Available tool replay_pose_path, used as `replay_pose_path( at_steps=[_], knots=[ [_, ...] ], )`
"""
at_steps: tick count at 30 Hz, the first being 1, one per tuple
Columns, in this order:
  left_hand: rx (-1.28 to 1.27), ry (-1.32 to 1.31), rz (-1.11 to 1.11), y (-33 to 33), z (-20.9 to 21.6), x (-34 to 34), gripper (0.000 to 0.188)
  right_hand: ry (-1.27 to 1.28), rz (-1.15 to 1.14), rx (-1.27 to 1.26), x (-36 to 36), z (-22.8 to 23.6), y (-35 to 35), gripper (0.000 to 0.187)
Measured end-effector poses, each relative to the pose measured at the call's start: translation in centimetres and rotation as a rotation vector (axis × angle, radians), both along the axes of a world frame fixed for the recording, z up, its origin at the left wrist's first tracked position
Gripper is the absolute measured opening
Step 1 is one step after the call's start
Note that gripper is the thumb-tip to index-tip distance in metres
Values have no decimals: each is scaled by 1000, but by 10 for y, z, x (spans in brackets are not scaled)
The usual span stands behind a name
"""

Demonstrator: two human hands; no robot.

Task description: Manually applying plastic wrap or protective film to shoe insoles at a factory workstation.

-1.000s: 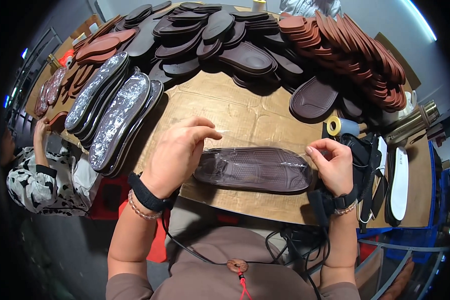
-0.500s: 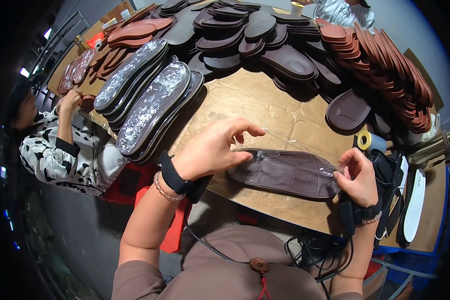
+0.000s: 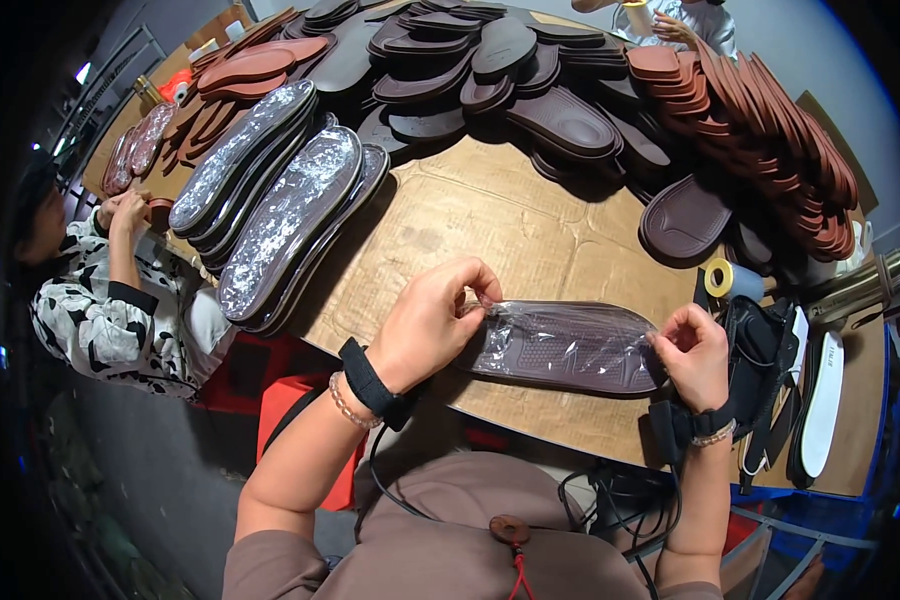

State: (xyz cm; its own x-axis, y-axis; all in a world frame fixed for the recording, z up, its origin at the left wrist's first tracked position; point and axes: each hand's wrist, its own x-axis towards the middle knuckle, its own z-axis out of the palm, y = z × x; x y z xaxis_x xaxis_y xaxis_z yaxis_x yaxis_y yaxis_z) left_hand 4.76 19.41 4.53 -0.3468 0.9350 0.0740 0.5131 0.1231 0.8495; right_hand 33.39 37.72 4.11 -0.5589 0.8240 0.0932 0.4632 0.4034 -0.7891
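hands on the job: left hand point(image 3: 425, 325) pinches one end of a dark insole point(image 3: 568, 347) wrapped in clear film, right hand point(image 3: 692, 352) pinches the other end, both grips clamped on it. insole lies flat on the worktop point(image 3: 490, 215) between them. wrapped insoles point(image 3: 285, 215) stacked beyond the left grip, tape roll point(image 3: 718, 277) just beyond the right.

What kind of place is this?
Probably a shoe-insole workshop. Both hands hold a dark insole in clear film over a cardboard-covered table heaped with brown insoles and film-wrapped stacks.
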Motion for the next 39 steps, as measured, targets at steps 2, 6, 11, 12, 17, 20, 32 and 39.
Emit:
replay_pose_path(
  at_steps=[2, 6, 11, 12, 17, 20, 32, 39],
  knots=[
    [149, 82, -4, -4, -3, 2, 18, -19, 25, 3, -1, 7, -5, 24],
    [205, 305, -63, -8, 0, 5, 21, -22, 81, 106, -1, 14, -15, 23],
    [188, 156, -6, -11, 6, 10, 21, 14, 78, 226, 5, 9, -19, 19],
    [192, 183, -13, -13, 3, 9, 20, 1, 69, 228, 4, 13, -21, 18],
    [185, 431, -72, -16, 0, 13, 15, -68, 49, 268, 2, 17, -25, 15],
    [185, 568, -102, -16, 2, 18, 14, -92, 63, 347, 4, 15, -26, 16],
    [-97, 535, -244, -60, 18, 18, 40, -541, 184, 537, 22, 8, -58, 62],
    [-17, 456, -196, -89, 18, 19, 51, -582, 225, 433, 33, 16, -58, 73]
  ],
)
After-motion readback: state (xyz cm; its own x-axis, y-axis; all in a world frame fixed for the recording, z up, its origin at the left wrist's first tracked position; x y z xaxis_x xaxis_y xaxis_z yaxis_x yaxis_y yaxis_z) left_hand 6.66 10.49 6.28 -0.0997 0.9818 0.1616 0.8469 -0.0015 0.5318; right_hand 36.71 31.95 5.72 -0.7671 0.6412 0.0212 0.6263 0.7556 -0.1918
